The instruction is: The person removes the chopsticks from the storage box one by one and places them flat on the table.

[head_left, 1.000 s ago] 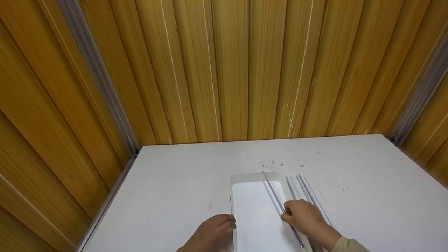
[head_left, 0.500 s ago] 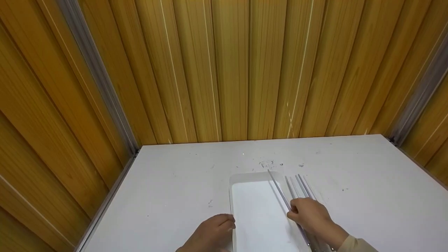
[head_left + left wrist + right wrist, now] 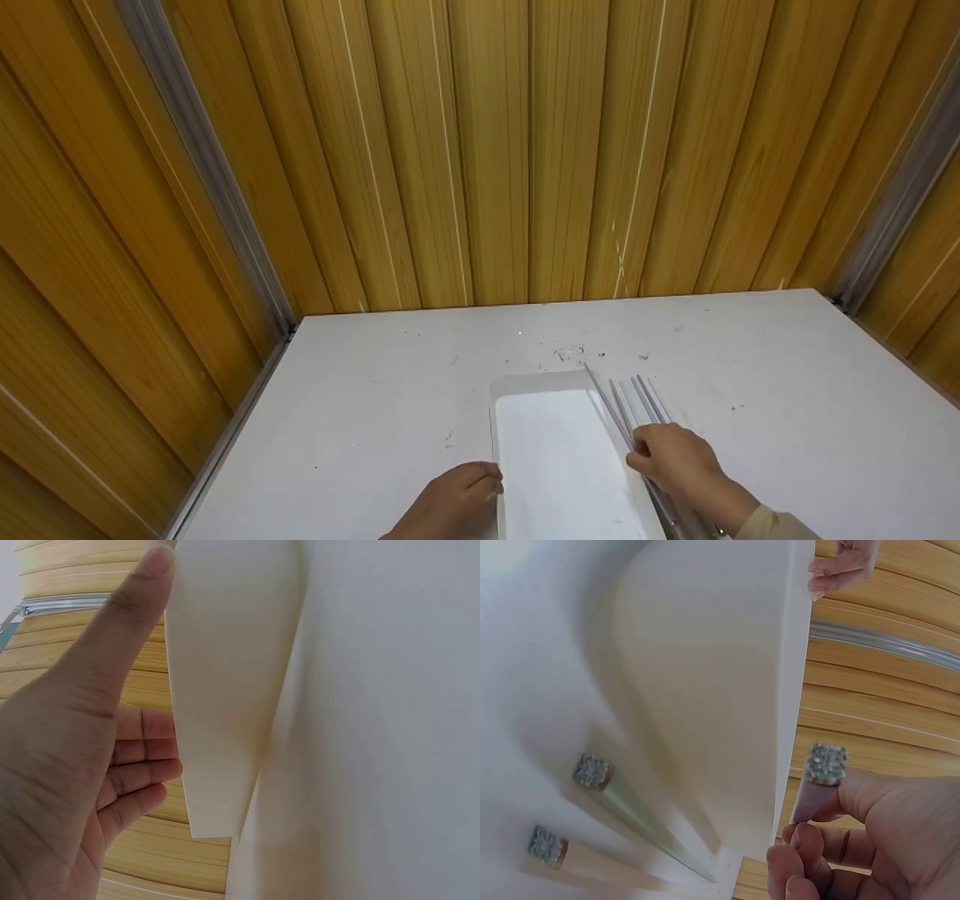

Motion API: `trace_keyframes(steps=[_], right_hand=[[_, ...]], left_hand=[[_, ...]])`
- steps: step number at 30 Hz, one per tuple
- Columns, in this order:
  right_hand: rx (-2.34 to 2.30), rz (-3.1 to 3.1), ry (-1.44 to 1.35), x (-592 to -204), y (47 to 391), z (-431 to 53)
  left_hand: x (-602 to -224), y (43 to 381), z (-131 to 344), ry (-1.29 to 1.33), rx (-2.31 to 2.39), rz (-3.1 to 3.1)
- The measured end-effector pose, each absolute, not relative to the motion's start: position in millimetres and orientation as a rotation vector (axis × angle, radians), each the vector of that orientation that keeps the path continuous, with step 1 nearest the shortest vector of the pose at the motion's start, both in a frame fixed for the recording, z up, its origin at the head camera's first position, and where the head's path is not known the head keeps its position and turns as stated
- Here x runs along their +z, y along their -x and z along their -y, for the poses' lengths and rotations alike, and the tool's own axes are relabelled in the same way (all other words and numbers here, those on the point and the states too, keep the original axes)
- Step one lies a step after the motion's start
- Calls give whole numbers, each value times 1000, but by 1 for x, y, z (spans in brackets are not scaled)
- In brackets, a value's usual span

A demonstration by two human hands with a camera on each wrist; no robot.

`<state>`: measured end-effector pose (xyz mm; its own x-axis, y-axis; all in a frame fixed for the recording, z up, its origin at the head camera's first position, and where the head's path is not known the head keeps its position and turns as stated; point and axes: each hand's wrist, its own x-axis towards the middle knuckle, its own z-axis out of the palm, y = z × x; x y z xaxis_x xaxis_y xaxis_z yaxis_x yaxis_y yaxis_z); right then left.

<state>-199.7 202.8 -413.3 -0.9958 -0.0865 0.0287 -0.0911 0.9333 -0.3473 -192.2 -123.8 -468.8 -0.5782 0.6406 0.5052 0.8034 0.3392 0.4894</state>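
Observation:
In the head view my right hand (image 3: 675, 461) pinches a thin lilac chopstick (image 3: 606, 397) between thumb and fingers. It slants along the right rim of a long white plastic box (image 3: 504, 431); whether it touches the rim is unclear. Its glittery square end (image 3: 827, 763) shows in the right wrist view. Several more chopsticks (image 3: 651, 397) lie side by side on the table right of the box, partly hidden under that hand. Among them are a pale green one (image 3: 641, 814) and a peach one (image 3: 604, 870). My left hand (image 3: 454, 495) holds the box's left wall, thumb (image 3: 142, 592) at the rim.
Dark specks and scuffs (image 3: 570, 352) mark the white table (image 3: 375, 420) behind the box. Yellow wood-look panels (image 3: 495, 150) enclose the table at the back and sides, with metal posts (image 3: 217, 172) at the corners.
My right hand has shifted to the right with the lilac chopstick, whose tip has gone from over the box's inside to its far right corner. The left hand stays at the box.

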Motion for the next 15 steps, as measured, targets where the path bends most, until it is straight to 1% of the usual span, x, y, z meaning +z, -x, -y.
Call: trace_keyframes(steps=[11,15], right_hand=[[565,3086,-100,-415,198,-213],[537,3075,-109,-417,198,-217]], left_hand=[[-467,192,123,1338,-986,2337],[-467,192,122,1342,-868,2298]])
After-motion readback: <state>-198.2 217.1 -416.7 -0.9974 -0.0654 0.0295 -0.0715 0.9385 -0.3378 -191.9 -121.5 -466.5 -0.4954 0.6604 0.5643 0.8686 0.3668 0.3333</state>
